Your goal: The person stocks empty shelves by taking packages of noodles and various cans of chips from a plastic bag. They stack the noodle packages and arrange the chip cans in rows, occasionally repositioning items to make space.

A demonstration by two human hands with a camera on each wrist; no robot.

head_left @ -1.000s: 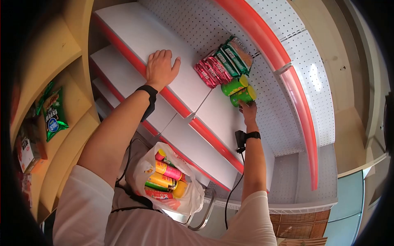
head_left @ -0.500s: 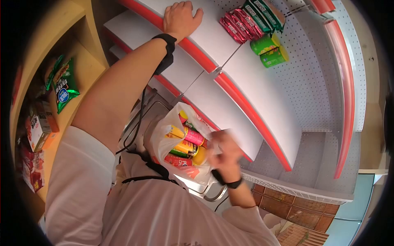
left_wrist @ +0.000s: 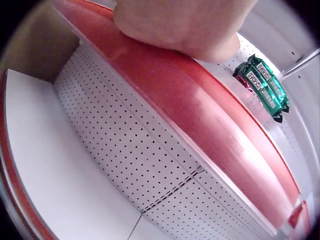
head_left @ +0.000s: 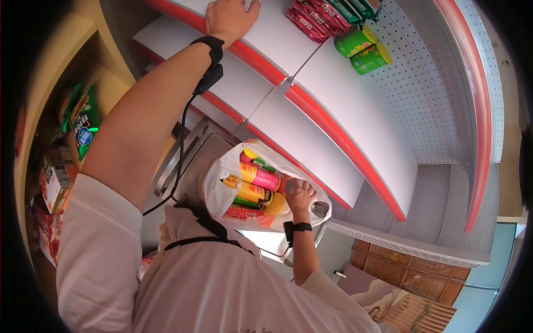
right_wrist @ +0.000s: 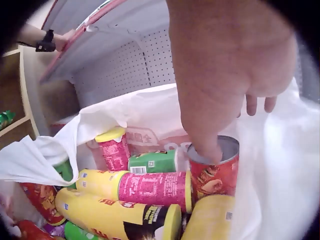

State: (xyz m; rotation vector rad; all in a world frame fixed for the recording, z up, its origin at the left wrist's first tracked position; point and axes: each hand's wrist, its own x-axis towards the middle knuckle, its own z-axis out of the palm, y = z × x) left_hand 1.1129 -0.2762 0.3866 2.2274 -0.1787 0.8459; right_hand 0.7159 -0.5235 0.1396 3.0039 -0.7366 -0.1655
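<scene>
My left hand rests on the red-edged front of an upper shelf; the left wrist view shows only part of this hand above the red edge. Inside the white plastic bag, my right hand has its fingers spread. The right wrist view has its thumb over the metal end of a red can, fingers apart from it; whether they touch is unclear. Beside that can lie a pink can, a yellow-and-black can and a green can.
Two green cans stand on the upper shelf next to red packets and green packets. Wooden shelves at the left hold a green snack bag and boxes. A metal cart is under the bag.
My right hand has moved from the green cans on the shelf down into the bag. The left hand stays on the shelf edge, while the head view has shifted.
</scene>
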